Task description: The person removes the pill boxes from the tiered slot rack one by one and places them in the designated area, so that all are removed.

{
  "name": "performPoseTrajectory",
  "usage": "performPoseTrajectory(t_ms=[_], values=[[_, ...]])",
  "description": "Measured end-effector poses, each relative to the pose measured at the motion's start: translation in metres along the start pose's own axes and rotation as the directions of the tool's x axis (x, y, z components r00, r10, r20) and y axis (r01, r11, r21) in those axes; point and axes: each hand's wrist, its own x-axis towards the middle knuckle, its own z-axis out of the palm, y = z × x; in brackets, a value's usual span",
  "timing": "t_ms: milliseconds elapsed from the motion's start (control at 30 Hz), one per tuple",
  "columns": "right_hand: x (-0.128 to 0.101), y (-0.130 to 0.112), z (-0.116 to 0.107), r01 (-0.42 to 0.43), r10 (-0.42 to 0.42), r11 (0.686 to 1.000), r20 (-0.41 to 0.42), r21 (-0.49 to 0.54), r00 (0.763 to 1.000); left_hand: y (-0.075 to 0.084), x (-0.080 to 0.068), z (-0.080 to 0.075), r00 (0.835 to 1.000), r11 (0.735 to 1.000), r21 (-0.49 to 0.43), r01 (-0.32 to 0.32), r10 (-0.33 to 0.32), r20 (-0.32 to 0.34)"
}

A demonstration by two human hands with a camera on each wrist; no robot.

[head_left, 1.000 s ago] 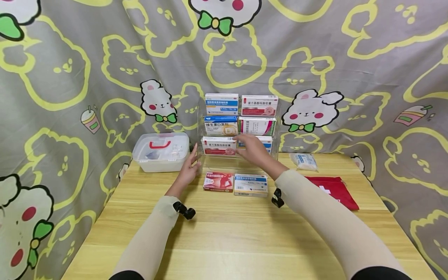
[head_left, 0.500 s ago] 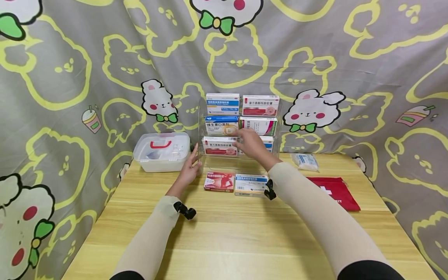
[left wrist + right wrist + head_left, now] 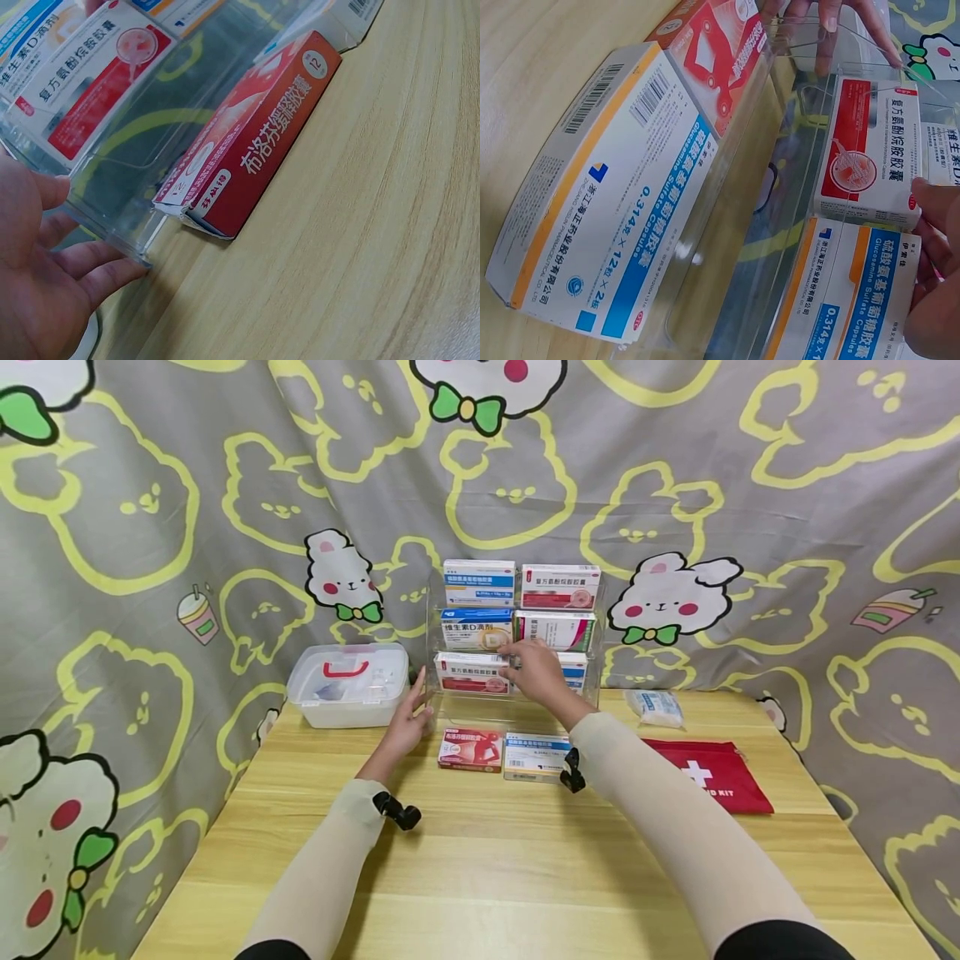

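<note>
A clear tiered rack (image 3: 468,704) stands at the back of the table with medicine boxes in three rows. My left hand (image 3: 407,718) rests against its left side, fingers fairly straight; in the left wrist view the thumb (image 3: 56,189) touches the rack's edge. My right hand (image 3: 542,677) is at the lowest filled row. Its fingertips are right at the upper right corner of a red-and-white medicine box (image 3: 859,142); whether they pinch it I cannot tell. The hand partly hides the blue-and-white medicine box (image 3: 847,300) beside it.
Before the rack lie a red medicine box (image 3: 470,750) and a blue-and-white glucosamine box (image 3: 534,756). A lidded plastic container (image 3: 348,689) stands left. To the right are a clear packet (image 3: 655,707) and a red first-aid pouch (image 3: 723,777). A patterned curtain (image 3: 517,485) hangs behind.
My right hand has shifted left along the row, rising a little and then coming slightly down to the red-and-white box's corner. My left hand and the boxes stay in place.
</note>
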Motion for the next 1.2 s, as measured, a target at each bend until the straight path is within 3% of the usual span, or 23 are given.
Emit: performPoseTrajectory(t_ms=[300, 733, 1200], values=[[0.0013, -0.0009, 0.0005, -0.019, 0.019, 1.000, 0.000, 0.007, 1.000, 0.0019, -0.0002, -0.0005, 1.000, 1.000, -0.002, 0.023, -0.022, 0.011], [0.0010, -0.0039, 0.0012, -0.045, 0.045, 0.999, -0.004, 0.019, 0.999, -0.0009, -0.0006, 0.0000, 1.000, 1.000, -0.003, -0.012, 0.012, 0.000], [-0.0017, -0.0044, -0.0038, -0.034, 0.044, 0.985, -0.056, 0.167, 0.997, -0.0028, 0.0008, -0.0004, 1.000, 1.000, -0.001, -0.021, 0.021, -0.003]])
